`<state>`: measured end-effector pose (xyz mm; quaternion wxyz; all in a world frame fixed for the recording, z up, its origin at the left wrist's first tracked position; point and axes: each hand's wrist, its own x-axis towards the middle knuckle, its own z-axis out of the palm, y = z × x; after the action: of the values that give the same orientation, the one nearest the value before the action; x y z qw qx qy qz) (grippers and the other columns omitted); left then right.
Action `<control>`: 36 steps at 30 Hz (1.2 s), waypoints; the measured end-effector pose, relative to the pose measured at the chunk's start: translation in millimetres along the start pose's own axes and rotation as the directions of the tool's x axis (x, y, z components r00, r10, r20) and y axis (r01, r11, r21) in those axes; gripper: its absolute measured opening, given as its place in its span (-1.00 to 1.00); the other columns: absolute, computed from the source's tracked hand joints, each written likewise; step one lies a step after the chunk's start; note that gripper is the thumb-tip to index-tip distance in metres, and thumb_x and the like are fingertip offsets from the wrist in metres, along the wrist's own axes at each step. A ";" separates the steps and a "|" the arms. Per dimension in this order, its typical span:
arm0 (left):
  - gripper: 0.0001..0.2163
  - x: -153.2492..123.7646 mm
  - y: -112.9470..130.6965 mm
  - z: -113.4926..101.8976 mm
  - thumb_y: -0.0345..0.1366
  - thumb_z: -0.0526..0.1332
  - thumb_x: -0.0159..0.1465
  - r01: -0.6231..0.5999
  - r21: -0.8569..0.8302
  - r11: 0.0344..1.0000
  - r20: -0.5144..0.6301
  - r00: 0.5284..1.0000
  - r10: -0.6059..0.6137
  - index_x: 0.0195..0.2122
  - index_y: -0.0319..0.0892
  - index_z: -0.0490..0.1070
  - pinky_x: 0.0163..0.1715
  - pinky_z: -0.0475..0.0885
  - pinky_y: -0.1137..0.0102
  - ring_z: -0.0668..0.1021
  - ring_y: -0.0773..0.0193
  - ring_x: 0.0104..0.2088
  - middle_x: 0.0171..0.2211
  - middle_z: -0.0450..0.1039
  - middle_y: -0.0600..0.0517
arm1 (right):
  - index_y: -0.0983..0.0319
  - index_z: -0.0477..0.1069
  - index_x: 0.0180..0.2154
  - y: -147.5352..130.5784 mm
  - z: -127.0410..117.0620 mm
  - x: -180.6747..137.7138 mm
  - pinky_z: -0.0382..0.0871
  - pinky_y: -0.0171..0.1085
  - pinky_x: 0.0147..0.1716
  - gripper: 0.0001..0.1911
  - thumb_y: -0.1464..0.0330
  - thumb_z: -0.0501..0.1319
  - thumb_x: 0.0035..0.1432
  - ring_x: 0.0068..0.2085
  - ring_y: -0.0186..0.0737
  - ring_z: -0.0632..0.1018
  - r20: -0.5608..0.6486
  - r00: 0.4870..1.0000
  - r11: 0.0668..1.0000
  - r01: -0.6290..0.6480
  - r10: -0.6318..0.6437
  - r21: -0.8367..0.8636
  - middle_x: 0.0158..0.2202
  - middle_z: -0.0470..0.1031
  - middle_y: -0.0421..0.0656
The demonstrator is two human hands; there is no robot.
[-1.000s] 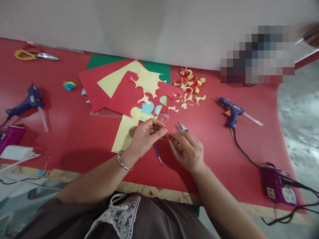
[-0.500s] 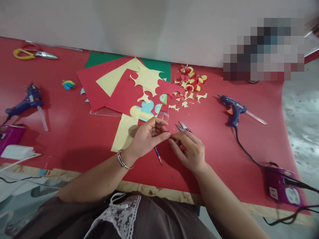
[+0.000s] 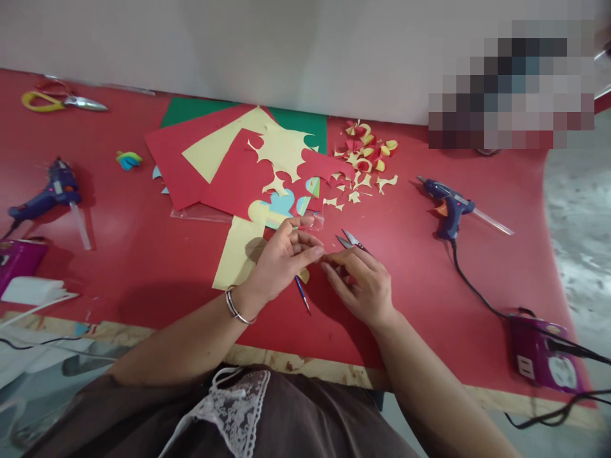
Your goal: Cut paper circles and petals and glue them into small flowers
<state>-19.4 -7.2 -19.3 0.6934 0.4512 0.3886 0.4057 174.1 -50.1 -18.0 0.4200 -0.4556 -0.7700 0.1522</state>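
Observation:
My left hand (image 3: 281, 261) and my right hand (image 3: 363, 283) meet fingertip to fingertip above the red tabletop (image 3: 191, 324). The thumb and fingers of each are drawn together in a pinch. Whatever lies between them is too small or too well hidden to name. Beneath my left hand shows a thin blue pointed stick (image 3: 302, 296), perhaps a pen or brush, beside a small yellow paper piece (image 3: 304, 276). Small snips (image 3: 352, 240) lie open-bladed just beyond my right hand. A pale yellow paper strip (image 3: 233, 254) lies left of my left hand.
Red, yellow and green sheets (image 3: 191, 159) overlap at the back, with paper scraps and small red-yellow folded pieces (image 3: 365, 152) to their right. Glue guns stand left (image 3: 57, 187) and right (image 3: 449, 207), the right one's cord trailing to a purple box (image 3: 544, 353). Scissors (image 3: 62, 102) lie back left.
The fingers of my left hand have spread and lifted slightly, and its thumb has shifted a little left. A yellow paper piece now shows beneath it. My right hand is almost unmoved.

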 end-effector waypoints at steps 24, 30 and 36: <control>-0.81 -3.1 30.3 -30.3 -0.12 0.36 0.44 -0.136 0.581 0.802 0.165 0.985 0.048 -0.21 -0.13 0.53 -0.29 0.53 0.40 0.63 0.28 -0.29 -0.24 0.61 -0.02 | 0.18 0.61 -0.16 0.1 -4.8 0.7 0.50 -0.25 -0.39 -0.90 0.40 0.29 0.45 -0.37 -0.25 0.63 0.029 0.983 0.979 -0.182 0.180 0.089 -0.34 0.67 -0.15; -0.75 -0.2 24.7 -21.2 -0.13 0.45 0.35 -0.033 0.275 0.961 0.098 0.995 0.006 -0.27 -0.18 0.49 -0.24 0.62 0.37 0.68 0.26 -0.28 -0.24 0.66 -0.07 | 0.17 0.62 -0.13 -0.4 -8.4 -3.3 0.53 -0.20 -0.35 -0.91 0.36 0.31 0.46 -0.42 -0.25 0.62 -0.020 0.956 0.928 -0.279 0.293 0.247 -0.41 0.64 -0.20; -0.76 2.0 17.4 -11.6 -0.23 0.53 0.23 -0.001 0.162 0.987 0.060 0.998 -0.008 -0.31 -0.16 0.48 -0.27 0.54 0.41 0.58 0.33 -0.32 -0.33 0.56 0.03 | 0.17 0.61 -0.17 -4.0 -10.5 -0.1 0.53 -0.20 -0.37 -0.91 0.33 0.33 0.44 -0.40 -0.25 0.63 -0.014 0.967 0.936 -0.245 0.256 0.253 -0.38 0.66 -0.18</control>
<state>-32.8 2.9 -6.6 0.6668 0.5174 0.3997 0.3577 180.1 -53.9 -9.3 0.4690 -0.4969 -0.6704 0.2893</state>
